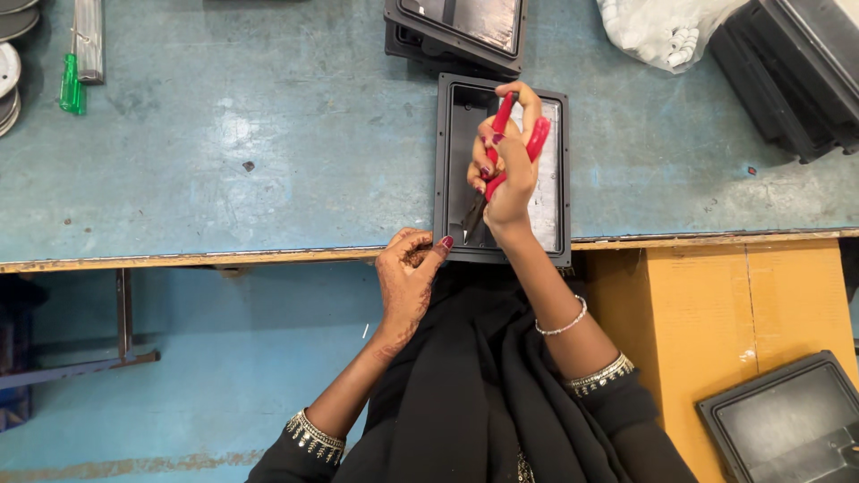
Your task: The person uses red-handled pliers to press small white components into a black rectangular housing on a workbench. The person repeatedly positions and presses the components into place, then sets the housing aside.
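A shallow black rectangular tray (454, 170) lies at the near edge of the blue tabletop (268, 152), its near rim slightly overhanging. The right hand (506, 170) is clenched round the red handles of a pair of pliers (501, 161), whose dark tip points down into the tray's near left corner. The left hand (407, 273) grips the near rim at that corner, apparently to steady the tray against the tool. What the tip touches is too small to make out. Similar black trays (465, 31) are stacked beyond, others (787, 63) at the right are cut off by the frame, and a white plastic bag (662, 31) lies between. A green-handled screwdriver (70, 85) rests far left. Another tray (787, 425) sits beside a cardboard box (698, 313) below.
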